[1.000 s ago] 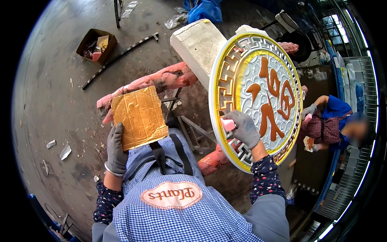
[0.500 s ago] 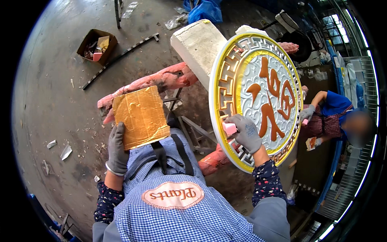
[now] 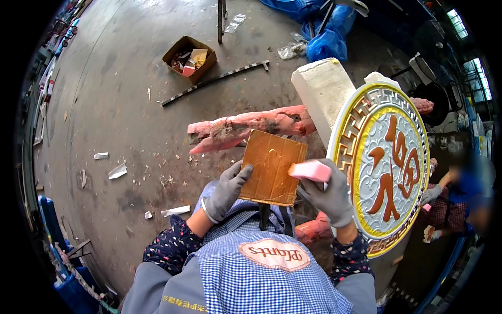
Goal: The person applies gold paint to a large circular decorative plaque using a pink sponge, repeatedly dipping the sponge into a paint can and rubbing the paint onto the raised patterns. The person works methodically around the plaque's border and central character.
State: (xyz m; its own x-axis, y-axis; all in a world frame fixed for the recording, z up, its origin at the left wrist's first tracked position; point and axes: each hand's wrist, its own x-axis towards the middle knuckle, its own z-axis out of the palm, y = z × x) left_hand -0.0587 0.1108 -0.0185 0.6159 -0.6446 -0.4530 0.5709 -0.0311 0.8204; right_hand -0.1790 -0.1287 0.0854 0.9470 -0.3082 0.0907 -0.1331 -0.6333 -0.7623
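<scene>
My left hand [image 3: 230,189], in a grey glove, grips the left edge of a square cardboard piece [image 3: 274,170] coated in gold-brown paint. In my gloved right hand [image 3: 332,194] is a pink sponge block [image 3: 312,170]. One end of the sponge is stained and lies at the cardboard's right edge; whether they touch I cannot tell. Just right of that hand stands a large round plaque [image 3: 384,167], tilted, with a yellow and white rim, a fretwork border partly gold-brown, and raised brown lettering on a white swirled middle.
White foam blocks [image 3: 325,89] and pink-wrapped supports [image 3: 256,124] are around the plaque. A cardboard box [image 3: 208,65] of scraps and a striped bar [image 3: 217,82] lie on the floor ahead. Beyond the plaque, a co-worker's gloved hand [image 3: 432,194] is near the rim.
My right hand has left the plaque's border and moved left with the sponge, over to the cardboard. The view has shifted left, so the plaque sits further right.
</scene>
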